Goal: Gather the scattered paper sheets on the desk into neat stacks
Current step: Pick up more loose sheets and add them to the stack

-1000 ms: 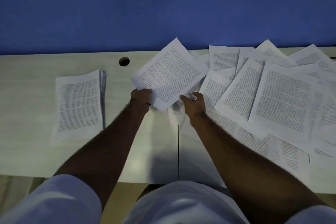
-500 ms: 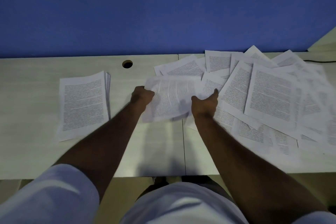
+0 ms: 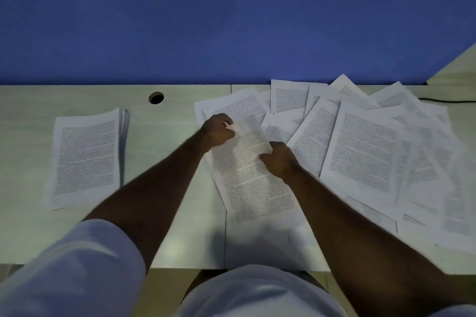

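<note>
Both hands are on paper at centre frame! The left hand is curled tight, pinching the top edge of a printed sheet, which curls over at its knuckles. The right hand closes on that sheet's right edge, fingers folded around it. The sheet's long axis runs from upper left to lower right, angling down toward the desk's front edge. The neat stack sits well apart at left of frame, so the left hand looks better placed to carry it there. The scattered sheets fan out just right of the right hand.
</note>
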